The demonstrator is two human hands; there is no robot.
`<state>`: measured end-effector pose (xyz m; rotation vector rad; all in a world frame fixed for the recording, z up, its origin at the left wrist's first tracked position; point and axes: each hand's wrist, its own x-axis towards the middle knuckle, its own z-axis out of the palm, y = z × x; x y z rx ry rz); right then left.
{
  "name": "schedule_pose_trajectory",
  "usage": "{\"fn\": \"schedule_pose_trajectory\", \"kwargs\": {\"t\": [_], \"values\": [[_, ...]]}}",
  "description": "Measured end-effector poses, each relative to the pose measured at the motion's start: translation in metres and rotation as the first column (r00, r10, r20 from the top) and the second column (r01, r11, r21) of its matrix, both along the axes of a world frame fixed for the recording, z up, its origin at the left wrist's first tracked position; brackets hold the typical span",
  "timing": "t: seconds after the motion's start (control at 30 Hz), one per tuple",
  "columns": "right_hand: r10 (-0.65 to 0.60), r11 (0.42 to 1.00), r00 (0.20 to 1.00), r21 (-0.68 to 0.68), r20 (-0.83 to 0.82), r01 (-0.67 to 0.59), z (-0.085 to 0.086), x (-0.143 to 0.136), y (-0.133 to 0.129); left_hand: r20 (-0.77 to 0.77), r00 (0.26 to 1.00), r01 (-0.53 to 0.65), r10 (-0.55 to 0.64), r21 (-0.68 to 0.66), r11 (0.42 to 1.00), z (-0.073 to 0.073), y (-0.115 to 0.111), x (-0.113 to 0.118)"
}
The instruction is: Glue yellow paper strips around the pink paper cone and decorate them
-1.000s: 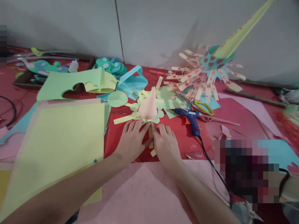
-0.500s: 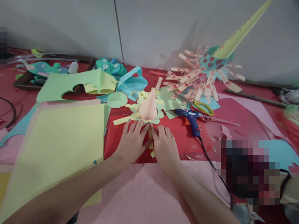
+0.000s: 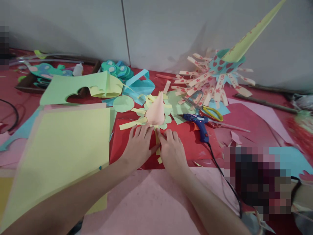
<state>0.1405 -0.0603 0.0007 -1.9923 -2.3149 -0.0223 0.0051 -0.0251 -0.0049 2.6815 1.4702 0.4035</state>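
Note:
A pale pink paper cone (image 3: pixel 156 111) stands upright on a green scalloped paper base (image 3: pixel 167 119) with yellow strips sticking out around it. My left hand (image 3: pixel 138 143) lies at the front edge of the base, fingers spread and palm down. Beside it, my right hand (image 3: pixel 173 148) presses its index finger on a yellow strip (image 3: pixel 157 140) that runs from the base toward me. Both hands rest over a red sheet (image 3: pixel 195 143). A blue glue gun (image 3: pixel 200 124) lies right of the hands, with yellow-handled scissors (image 3: pixel 212 113) just behind it.
Large yellow sheets (image 3: pixel 66 147) lie at left. Behind them are a cut green sheet (image 3: pixel 73 85), a blue paper basket (image 3: pixel 139 83) and a wooden tray (image 3: pixel 24 86). A fringed paper hat (image 3: pixel 226 65) stands at back right. A blurred area with part of an arm is at lower right.
My left fingers have shifted slightly at the base's edge. The view has moved very slightly; the cone and the tools lie as before.

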Motion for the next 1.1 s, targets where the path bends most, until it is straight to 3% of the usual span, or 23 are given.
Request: {"fn": "schedule_pose_trajectory", "kwargs": {"t": [0.33,0.63,1.1], "values": [[-0.046,0.998,0.990,-0.041,-0.131,0.040,-0.0009,0.0001,0.0005,-0.033,0.999,0.004,-0.003,0.015,1.000,-0.0002,-0.0022,0.0002],[-0.049,0.998,0.998,-0.047,-0.040,0.047,0.0004,-0.0054,0.0049,-0.023,1.000,0.012,-0.011,0.019,1.000,-0.0004,-0.0018,-0.0001],[-0.127,0.992,0.983,-0.039,-0.134,0.123,-0.0018,-0.0031,0.0063,-0.035,0.999,0.009,-0.007,0.049,0.999,0.0001,-0.0021,-0.0003]]}}
